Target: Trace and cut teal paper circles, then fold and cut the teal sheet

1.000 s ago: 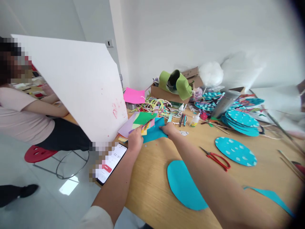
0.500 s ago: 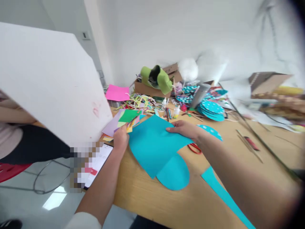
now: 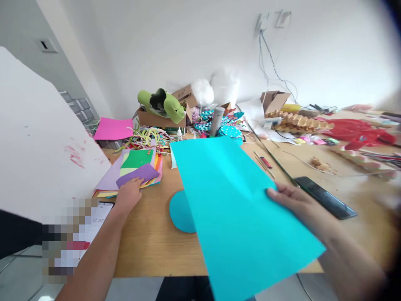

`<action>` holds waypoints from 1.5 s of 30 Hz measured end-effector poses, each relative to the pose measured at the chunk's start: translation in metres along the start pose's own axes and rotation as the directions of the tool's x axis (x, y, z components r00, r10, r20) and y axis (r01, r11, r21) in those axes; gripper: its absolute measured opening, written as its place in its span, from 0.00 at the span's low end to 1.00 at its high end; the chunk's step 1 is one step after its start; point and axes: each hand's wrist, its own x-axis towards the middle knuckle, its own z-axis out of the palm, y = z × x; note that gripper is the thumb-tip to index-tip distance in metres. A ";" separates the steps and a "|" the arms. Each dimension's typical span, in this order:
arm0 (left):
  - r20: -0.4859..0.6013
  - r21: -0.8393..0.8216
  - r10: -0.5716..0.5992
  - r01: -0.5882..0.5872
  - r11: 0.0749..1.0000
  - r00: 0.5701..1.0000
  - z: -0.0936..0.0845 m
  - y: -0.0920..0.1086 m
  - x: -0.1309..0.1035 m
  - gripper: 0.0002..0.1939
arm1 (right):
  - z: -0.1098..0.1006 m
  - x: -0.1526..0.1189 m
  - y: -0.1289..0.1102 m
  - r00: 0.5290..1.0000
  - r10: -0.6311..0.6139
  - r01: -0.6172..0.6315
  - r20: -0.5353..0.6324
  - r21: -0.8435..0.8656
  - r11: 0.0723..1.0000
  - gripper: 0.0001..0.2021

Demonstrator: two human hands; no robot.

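Note:
A large turquoise sheet of paper (image 3: 219, 192) slants across the front of the table, raised at its near end. My right hand (image 3: 291, 205) is closed on its right edge, thumb on top. Partly behind the sheet lies a turquoise paper circle (image 3: 181, 213) on the tabletop. At the left, my left hand (image 3: 130, 194) is closed at the front edge of a purple sheet of paper (image 3: 140, 173), on a pile of coloured paper with a green sheet (image 3: 138, 159) and a lilac sheet (image 3: 108, 175). Its thumb is hidden.
A white board (image 3: 46, 133) stands at the left, near a partly blurred phone (image 3: 102, 213). Another phone (image 3: 324, 196) lies right of my right hand. Behind are a pink sheet (image 3: 114, 128), a cardboard box (image 3: 156, 119), a grey flask (image 3: 216, 121) and a long dark rod (image 3: 266, 146).
My right hand has moved right and nearer with the turquoise sheet, now seen larger and off the pile. The purple sheet now lies flatter under my left hand. The view has turned right.

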 end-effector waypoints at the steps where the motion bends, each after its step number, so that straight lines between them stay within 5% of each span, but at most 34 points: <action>1: 0.023 0.009 0.016 -0.017 1.000 1.000 0.000 -0.001 0.000 0.30 | 0.007 -0.004 0.015 0.995 0.052 -0.057 0.082 0.057 0.997 0.19; 6: 0.122 0.029 0.057 -0.061 0.998 0.991 -0.004 -0.006 0.002 0.32 | 0.056 -0.008 0.085 0.969 -0.048 0.040 0.241 0.035 0.999 0.24; 9: 0.171 0.030 0.090 -0.097 0.995 0.981 -0.006 -0.009 -0.003 0.40 | 0.065 -0.002 0.112 0.965 -0.176 0.235 0.196 -0.334 0.913 0.25; 12: 0.169 0.006 0.132 -0.135 0.991 0.977 -0.005 -0.013 -0.013 0.39 | 0.047 0.006 0.127 0.947 -0.321 0.248 0.035 -0.713 0.656 0.26; 14: 0.091 -0.014 0.133 -0.132 0.991 0.987 -0.002 -0.013 -0.019 0.37 | 0.026 0.013 0.135 0.841 -0.541 0.285 0.003 -0.853 0.437 0.26; 16: -0.028 -0.061 0.140 -0.141 0.988 0.990 0.003 -0.009 -0.023 0.34 | 0.004 0.021 0.144 0.769 -0.633 0.293 0.088 -0.929 0.227 0.27; 18: -0.154 -0.130 0.165 -0.186 0.974 0.974 0.006 0.001 -0.026 0.30 | -0.015 0.028 0.154 0.798 -0.587 0.252 0.137 -0.960 0.118 0.28; 21: -0.241 -0.225 0.203 -0.258 0.940 0.949 0.006 0.021 -0.031 0.27 | -0.045 0.041 0.163 0.876 -0.475 0.139 0.083 -0.987 0.083 0.27; 24: -0.180 -0.296 0.238 -0.283 0.912 0.954 0.003 0.043 -0.033 0.27 | -0.071 0.058 0.157 0.907 -0.421 0.019 -0.015 -0.997 0.075 0.25; 27: -0.118 -0.336 0.260 -0.285 0.898 0.958 0.002 0.061 -0.029 0.27 | -0.078 0.077 0.132 0.857 -0.514 -0.045 -0.051 -0.999 0.024 0.24; 30: -0.080 -0.340 0.234 -0.247 0.907 0.969 0.007 0.076 -0.022 0.29 | -0.051 0.096 0.100 0.788 -0.607 0.117 0.106 -0.993 -0.022 0.20; 34: -0.064 -0.292 0.187 -0.197 0.936 0.980 0.018 0.090 -0.016 0.28 | 0.009 0.125 0.069 0.824 -0.466 0.315 0.322 -0.944 -0.095 0.16; 38: -0.079 -0.232 0.169 -0.184 0.955 0.982 0.030 0.091 -0.016 0.25 | 0.043 0.158 0.060 0.853 -0.413 0.299 0.319 -0.947 -0.114 0.13; 45: -0.130 -0.198 0.170 -0.194 0.961 0.977 0.036 0.086 -0.014 0.20 | 0.052 0.177 0.047 0.905 -0.334 0.233 0.263 -0.964 -0.128 0.11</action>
